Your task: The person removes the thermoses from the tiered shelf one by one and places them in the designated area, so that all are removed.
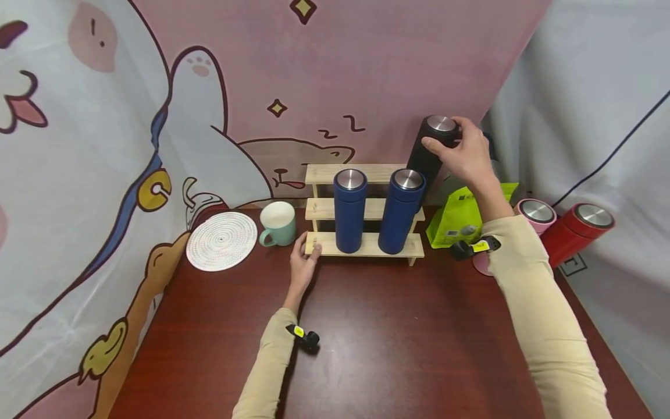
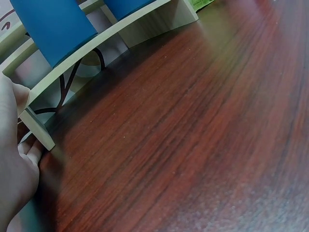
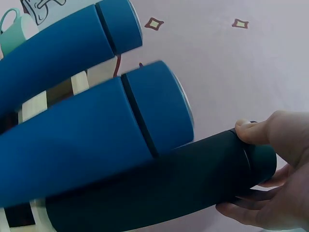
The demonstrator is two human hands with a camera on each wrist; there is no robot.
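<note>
A three-step wooden rack (image 1: 327, 208) stands on the table against the back wall. Two blue thermos bottles (image 1: 349, 215) (image 3: 91, 130) with steel-topped lids stand upright on its lowest step. Behind the right blue one is a black thermos bottle (image 1: 425, 158); its base is hidden in the head view, so I cannot tell whether it rests on a step. My right hand (image 1: 467, 154) grips this black bottle around its lid end, thumb on one side and fingers on the other. My left hand (image 1: 303, 262) holds the left end of the rack's lowest step, thumb on top.
Left of the rack are a green mug (image 1: 278, 224) and a round woven mat (image 1: 221, 241) leaning on the wall. To the right stand a lime-green bag (image 1: 454, 218), a pink bottle (image 1: 536, 214) and a red bottle (image 1: 573, 235). The dark red tabletop (image 1: 377, 326) stretches in front.
</note>
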